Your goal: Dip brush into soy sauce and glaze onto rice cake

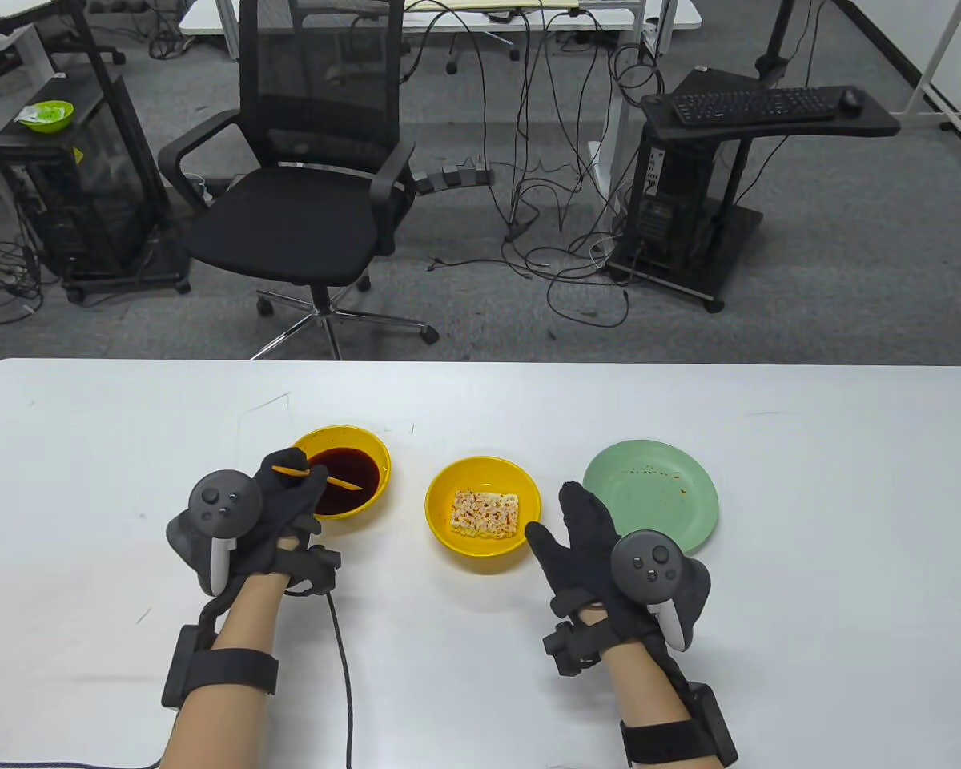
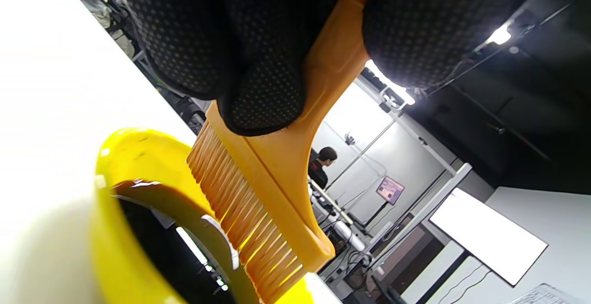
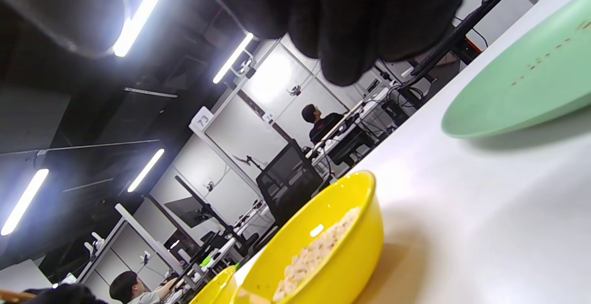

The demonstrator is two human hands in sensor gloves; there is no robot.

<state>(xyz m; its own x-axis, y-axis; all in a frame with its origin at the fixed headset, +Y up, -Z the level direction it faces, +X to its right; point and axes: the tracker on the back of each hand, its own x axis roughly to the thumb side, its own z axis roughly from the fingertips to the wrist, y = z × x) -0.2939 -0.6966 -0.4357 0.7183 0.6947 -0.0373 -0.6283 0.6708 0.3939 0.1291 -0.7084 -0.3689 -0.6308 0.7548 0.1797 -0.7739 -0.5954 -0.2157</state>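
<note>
Gripping brush (image 1: 320, 475) over soy sauce (image 1: 344, 481)

Orange brush (image 2: 281, 156) — yellow bowls (image 1: 484, 513)

One number reads clearly: "73", dark digits on a small white square sign (image 3: 202, 119) fixed atop a white post in the background office of the right wrist view. The distant wall screen shows content too small to read.
</note>
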